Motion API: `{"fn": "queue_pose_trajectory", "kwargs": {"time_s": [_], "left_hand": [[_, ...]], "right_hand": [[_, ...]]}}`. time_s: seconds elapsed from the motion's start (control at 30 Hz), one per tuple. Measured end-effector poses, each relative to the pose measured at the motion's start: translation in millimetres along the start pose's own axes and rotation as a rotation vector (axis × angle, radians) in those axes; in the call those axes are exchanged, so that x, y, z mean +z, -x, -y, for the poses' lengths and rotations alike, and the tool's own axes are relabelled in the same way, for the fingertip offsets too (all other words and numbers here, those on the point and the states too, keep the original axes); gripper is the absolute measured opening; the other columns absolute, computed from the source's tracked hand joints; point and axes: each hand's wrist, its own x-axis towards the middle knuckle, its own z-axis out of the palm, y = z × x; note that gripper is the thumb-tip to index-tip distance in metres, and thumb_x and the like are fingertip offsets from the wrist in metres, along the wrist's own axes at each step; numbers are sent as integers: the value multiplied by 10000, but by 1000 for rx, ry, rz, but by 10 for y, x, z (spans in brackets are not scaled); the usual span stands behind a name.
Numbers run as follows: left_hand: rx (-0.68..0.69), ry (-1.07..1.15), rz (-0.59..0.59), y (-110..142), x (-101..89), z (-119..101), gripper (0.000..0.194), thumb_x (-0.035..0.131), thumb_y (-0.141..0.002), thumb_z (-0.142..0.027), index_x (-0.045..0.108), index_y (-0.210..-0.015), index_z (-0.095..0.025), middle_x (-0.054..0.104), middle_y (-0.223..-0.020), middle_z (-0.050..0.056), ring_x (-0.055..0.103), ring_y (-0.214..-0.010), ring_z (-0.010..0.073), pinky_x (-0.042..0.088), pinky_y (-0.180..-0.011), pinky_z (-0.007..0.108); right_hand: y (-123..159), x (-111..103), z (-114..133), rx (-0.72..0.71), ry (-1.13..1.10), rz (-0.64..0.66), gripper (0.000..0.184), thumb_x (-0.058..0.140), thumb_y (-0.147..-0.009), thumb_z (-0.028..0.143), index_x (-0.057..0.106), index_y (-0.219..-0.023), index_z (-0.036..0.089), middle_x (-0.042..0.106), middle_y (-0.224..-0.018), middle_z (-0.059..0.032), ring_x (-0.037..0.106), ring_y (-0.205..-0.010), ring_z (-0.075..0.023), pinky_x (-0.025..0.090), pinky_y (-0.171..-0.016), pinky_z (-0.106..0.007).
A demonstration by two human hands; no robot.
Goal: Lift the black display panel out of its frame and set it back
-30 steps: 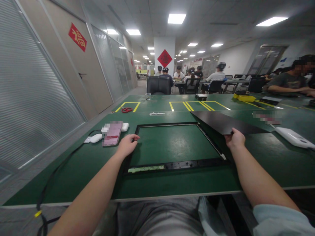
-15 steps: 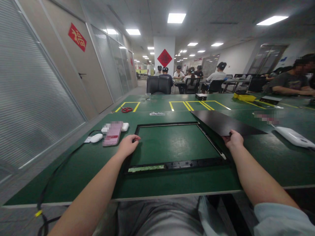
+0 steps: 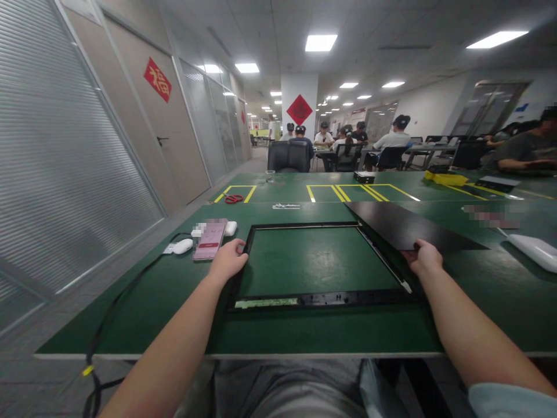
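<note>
A thin black rectangular frame lies flat on the green table, with a green strip along the left part of its near side. My left hand is at the frame's left side, fingers curled and closed on its edge. To the right, my right hand pinches the near edge of a flat dark panel, thumb on top and the other fingers underneath. The panel is tilted, its far left corner close to the frame's far right corner. Whether they touch there I cannot tell.
Left of the frame lie a phone, a white rounded device and a black cable. Red-handled scissors and small white pieces lie farther back. A white device is at right. People sit at tables beyond.
The whole view has shifted slightly, so everything appears farther right and a little lower. My left fingers have closed in on the frame's left edge. My right hand still holds the panel.
</note>
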Motion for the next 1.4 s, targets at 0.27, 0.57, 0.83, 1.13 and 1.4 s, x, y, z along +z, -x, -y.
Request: {"fn": "queue_pose_trajectory", "kwargs": {"time_s": [0.27,0.57,0.83,1.13,1.4], "left_hand": [[21,8,-27,-9,45,-2,295,667,-786,-162,797,-1042,-226,820,-1047,74,767,-1060,308,578,-981,385],[29,10,-31,-15,130,-7,277,657,-819,-148,815,-1031,-228,809,-1129,94,757,-1134,313,574,-1037,396],[36,24,7,-24,136,11,278,645,-854,-167,832,-1053,-219,792,-1181,105,745,-1144,303,566,-1033,390],[34,29,20,-21,120,5,284,652,-840,-179,842,-1046,-220,780,-1174,99,758,-1011,284,578,-1019,407],[39,33,18,-27,131,10,284,653,-842,-199,852,-1044,-207,782,-1162,101,757,-950,270,587,-1027,413]], "right_hand": [[-28,-4,-9,-16,25,-4,164,588,-937,44,575,-898,202,616,-773,23,618,-587,-125,664,-587,-260],[-1,12,-40,-56,55,8,143,660,-992,111,577,-907,188,639,-826,19,620,-602,-96,612,-537,-177],[-38,1,-29,-29,80,29,182,660,-910,17,586,-864,177,632,-774,17,618,-580,-105,593,-510,-166],[-42,2,-11,-11,72,44,178,617,-940,17,580,-876,179,629,-758,18,621,-586,-105,595,-522,-170],[7,11,-28,-22,92,99,182,618,-966,27,607,-863,176,656,-735,5,632,-565,-110,583,-523,-178]]}}
